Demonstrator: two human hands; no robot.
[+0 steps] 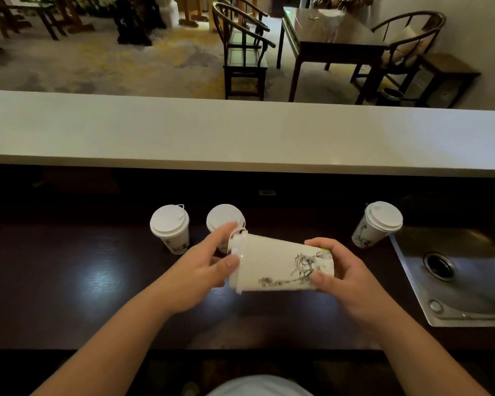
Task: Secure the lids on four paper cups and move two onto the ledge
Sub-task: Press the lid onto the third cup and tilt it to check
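1. The left hand [209, 270] gripped the lid end of the held paper cup [280, 265]: the thumb was pressed against the near side of the white plastic lid [236, 264], and the fingers curled over the lid's far rim. The fingers were closed on the lid, not spread.
2. The right hand [343, 277] clasped the base end of the same cup, thumb on the near wall and fingers wrapped around the far side and the bottom.
3. The held cup lay on its side, above the dark counter [69, 281] and clear of it. Its long axis ran left to right, lid to the left and base to the right, and tilted slightly down toward the right.
4. Judged step: seating the lid. The lid lay directly against the left fingers, so the left hand was the nearer one for pressing, with the right hand bracing the base.
5. Three lidded cups stood upright on the counter: the left cup [170, 228], the middle cup [225, 217] just behind the left hand, and the right cup [379, 222] beside the steel sink [457, 281].
6. The pale ledge [240, 132] carried no cups.
7. No brand or legible writing showed; the cup walls bore only an ink-style plant drawing.
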